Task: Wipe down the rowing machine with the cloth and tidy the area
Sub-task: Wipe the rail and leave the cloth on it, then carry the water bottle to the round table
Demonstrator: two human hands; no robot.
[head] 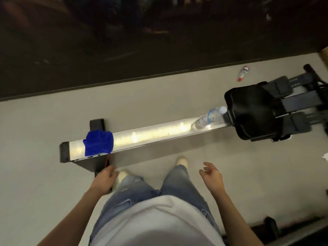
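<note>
The rowing machine's shiny metal rail (150,137) runs across the floor from left to right, with its black seat (252,110) at the right end. A blue cloth (98,142) is draped over the rail near its left end. A clear water bottle (207,119) lies on the rail against the seat. My left hand (106,178) hangs low in front of the rail's black rear foot, fingers loosely curled, holding nothing that I can see. My right hand (212,176) hangs open in front of the rail, apart from it.
A small bottle with a red tip (243,73) lies on the grey floor beyond the rail, near a dark wall. Black footrests (291,105) extend past the seat. Something white (325,157) lies at the right edge. Dark equipment (271,226) sits at lower right. My feet stand close to the rail.
</note>
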